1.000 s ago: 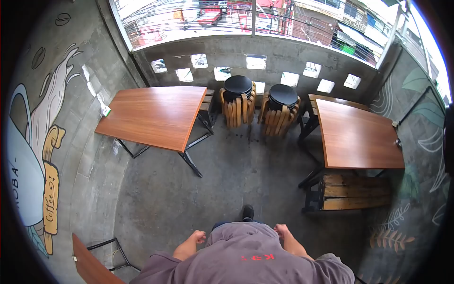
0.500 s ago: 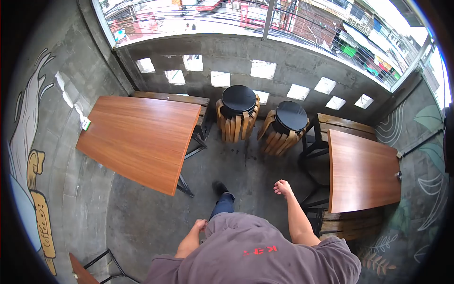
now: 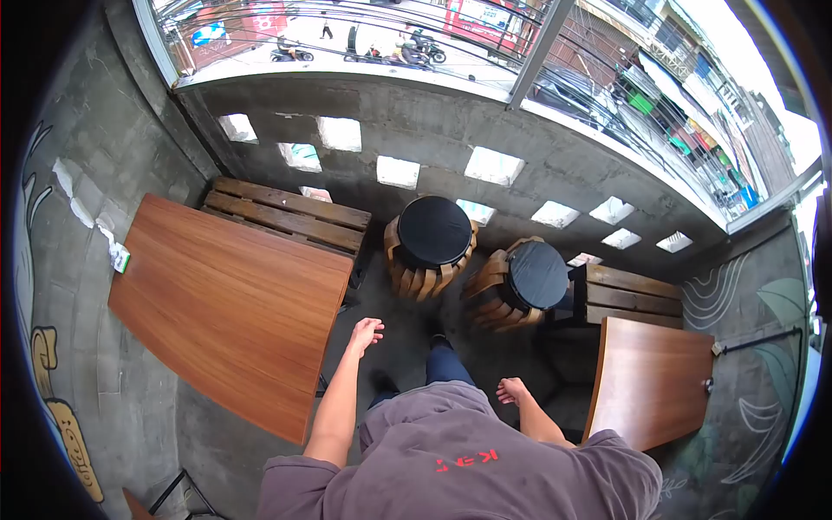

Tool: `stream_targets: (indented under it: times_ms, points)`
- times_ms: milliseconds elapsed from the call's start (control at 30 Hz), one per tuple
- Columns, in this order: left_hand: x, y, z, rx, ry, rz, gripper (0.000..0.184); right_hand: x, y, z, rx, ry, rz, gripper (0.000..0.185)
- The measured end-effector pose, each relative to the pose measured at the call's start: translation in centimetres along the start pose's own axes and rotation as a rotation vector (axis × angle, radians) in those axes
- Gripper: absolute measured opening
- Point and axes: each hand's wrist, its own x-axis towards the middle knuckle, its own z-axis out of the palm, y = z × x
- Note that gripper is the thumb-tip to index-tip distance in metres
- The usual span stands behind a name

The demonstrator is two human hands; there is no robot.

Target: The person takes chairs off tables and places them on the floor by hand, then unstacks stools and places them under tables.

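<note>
My left hand hangs in the air just right of the large wooden table, its fingers loosely bent and nothing in it. Lower and to the right, my right hand is half curled with loose fingers, also holding nothing. It is between my body and the smaller wooden table, touching neither stool nor table. Ahead of both hands stand two round stools with black tops, the left stool and the right stool, each with curved wooden slats around its side.
A slatted bench lies behind the large table, and another bench behind the smaller one. The concrete wall has square openings below a window onto a street. Part of another table shows at lower left.
I have stepped forward, so the stools and tables appear nearer and lower. My left hand has swung forward and up; my right hand has swung back toward my body.
</note>
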Motion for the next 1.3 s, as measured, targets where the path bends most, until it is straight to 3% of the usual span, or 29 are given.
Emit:
stream_targets:
  times_ms: [167, 200, 267, 300, 400, 500, 667, 800, 933, 1033, 1100, 1300]
  points:
    - [5.2, -1.5, 2.4, -0.126, 0.123, -0.150, 0.025, 6.9, -22.0, -1.4, -0.331, 0.062, -0.400, 0.026]
    - [6.0, -1.4, 3.4, -0.109, 0.164, -0.196, 0.024, 9.8, -26.1, -1.3, -0.520, 0.240, -0.588, 0.030]
    - [8.0, -1.6, 5.3, -0.192, 0.157, -0.285, 0.025, 12.9, -35.2, -1.2, -0.650, 0.325, -0.792, 0.031]
    - [9.2, -1.7, 6.2, -0.253, 0.145, -0.315, 0.025, 15.9, -38.6, -0.8, -0.700, 0.475, -0.912, 0.032]
    - [12.8, 1.9, 9.2, -0.279, 0.152, -0.363, 0.025, 17.8, -48.9, 0.0, -0.607, 0.614, -0.960, 0.052]
    - [18.0, 4.2, 11.4, -0.388, 0.249, -0.230, 0.032, 20.8, -54.9, 1.4, -0.590, 0.580, -1.067, 0.062]
    - [25.9, 7.8, 13.4, -0.294, 0.329, -0.165, 0.035, 24.1, -58.8, 3.0, -0.704, 0.344, -0.875, 0.073]
    - [28.7, 9.3, 15.2, -0.439, 0.307, -0.196, 0.038, 26.8, -59.2, 2.9, -0.676, 0.260, -0.862, 0.075]
    - [29.3, 9.4, 15.6, -0.451, 0.408, -0.268, 0.033, 25.9, -60.9, 2.3, -0.568, 0.142, -0.762, 0.062]
    - [27.3, 9.4, 15.1, -0.406, 0.421, -0.265, 0.036, 20.9, -61.3, 1.2, -0.528, 0.090, -0.796, 0.055]
    - [24.5, 9.6, 14.7, -0.442, 0.402, -0.139, 0.036, 17.7, -60.7, 0.6, -0.557, 0.085, -0.862, 0.054]
    - [12.5, 14.8, 15.4, -0.515, 0.321, 0.112, 0.020, 3.4, -58.1, -2.1, -0.430, 0.322, -1.017, 0.056]
